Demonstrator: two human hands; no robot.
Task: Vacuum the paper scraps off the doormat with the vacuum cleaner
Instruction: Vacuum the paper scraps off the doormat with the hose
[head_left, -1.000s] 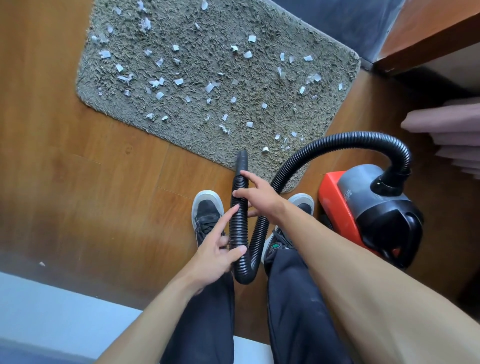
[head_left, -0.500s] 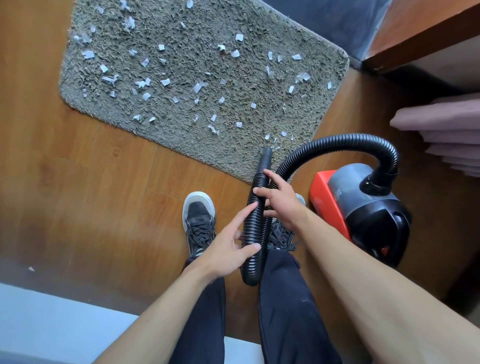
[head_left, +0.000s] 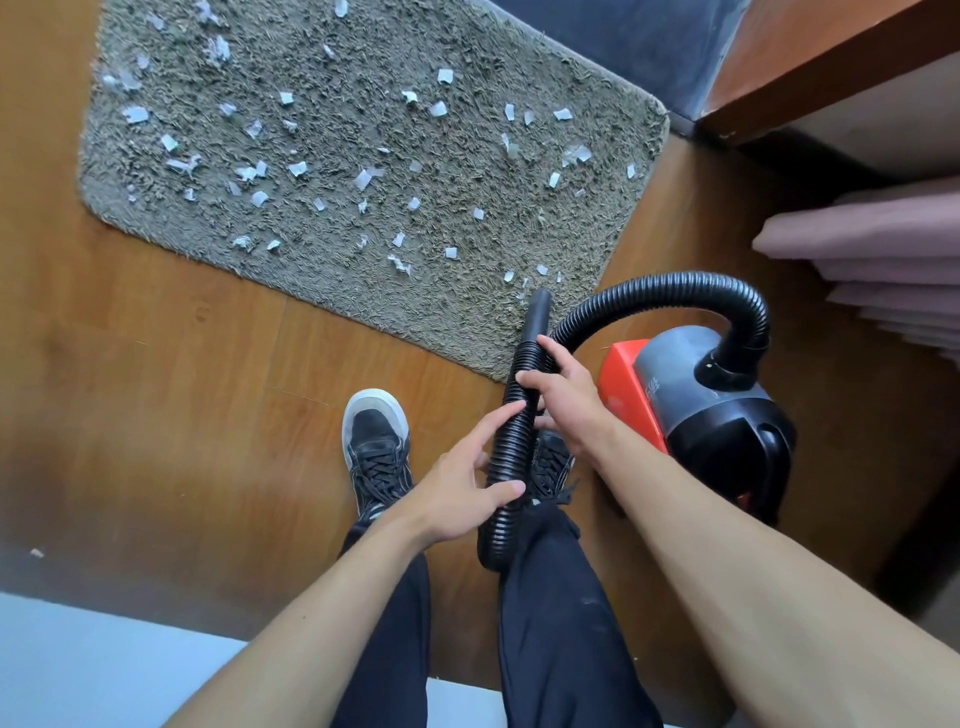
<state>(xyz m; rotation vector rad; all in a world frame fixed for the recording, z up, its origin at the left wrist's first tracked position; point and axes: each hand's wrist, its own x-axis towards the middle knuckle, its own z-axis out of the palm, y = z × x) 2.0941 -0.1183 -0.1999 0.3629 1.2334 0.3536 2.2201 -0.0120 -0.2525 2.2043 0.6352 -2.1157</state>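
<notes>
Fingers (head_left: 527, 378) of our right hand (head_left: 566, 402) are curled round the black hose (head_left: 511, 457) just behind its smooth nozzle (head_left: 535, 317), with the thumb tucked beneath. Our left hand (head_left: 457, 496) holds the same hose lower down, at 6 o'clock from the right. Its thumb (head_left: 506, 489) lies across the ribs and the forefinger stretches along them. The other fingers are mostly hidden behind, so we judge it a loose, steadying hold.

Over the last second both holds have stayed as they were, but we have shifted toward 2 o'clock. That brings us nearer the vacuum cleaner (head_left: 701, 410), which stands at 3 o'clock from our hands. The nozzle tip has travelled along the near edge of the doormat (head_left: 441, 306) toward its near right corner. It now points over the pile there, close beside a few paper scraps (head_left: 363, 179).

The doormat spreads from 10 to 12 o'clock ahead of us, and the scraps are scattered all across it, as thick as a second ago. We judge the cleaning has barely begun. The nozzle is placed to start at this corner, and nearly the whole mat toward 11 o'clock remains to be swept.
</notes>
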